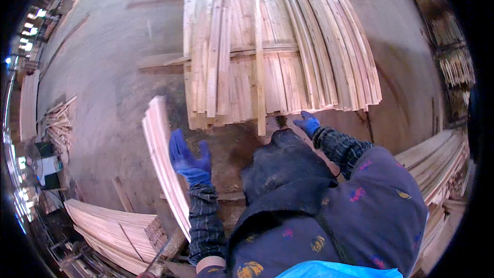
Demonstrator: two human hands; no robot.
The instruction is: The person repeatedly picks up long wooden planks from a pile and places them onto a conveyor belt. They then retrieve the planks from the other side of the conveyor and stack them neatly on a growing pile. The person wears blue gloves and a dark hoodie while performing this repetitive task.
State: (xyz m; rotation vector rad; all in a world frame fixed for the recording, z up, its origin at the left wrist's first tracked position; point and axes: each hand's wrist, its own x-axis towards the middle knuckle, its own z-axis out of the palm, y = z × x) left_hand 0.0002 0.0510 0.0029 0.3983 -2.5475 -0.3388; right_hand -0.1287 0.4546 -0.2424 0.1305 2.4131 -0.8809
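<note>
A broad stack of long, pale wooden boards (239, 80) lies ahead of me, its near ends slightly uneven. One narrow strip (259, 62) runs lengthwise on top and sticks out past the other ends. My right hand (307, 122), in a blue glove, is open at the near edge of the stack; whether its fingertips touch the board ends I cannot tell. To the left, my blue-gloved left hand (190, 158) is open, thumb apart from the fingers. It is beside a small bundle of slim boards (160, 141), with nothing visible in its grasp.
A thin crosswise stick (236, 53) lies over part of the main stack. Bundled boards (116, 231) lie at lower left, and more long boards (432, 162) lie at right. Scrap wood (57, 123) is heaped on the concrete floor (108, 67) at far left.
</note>
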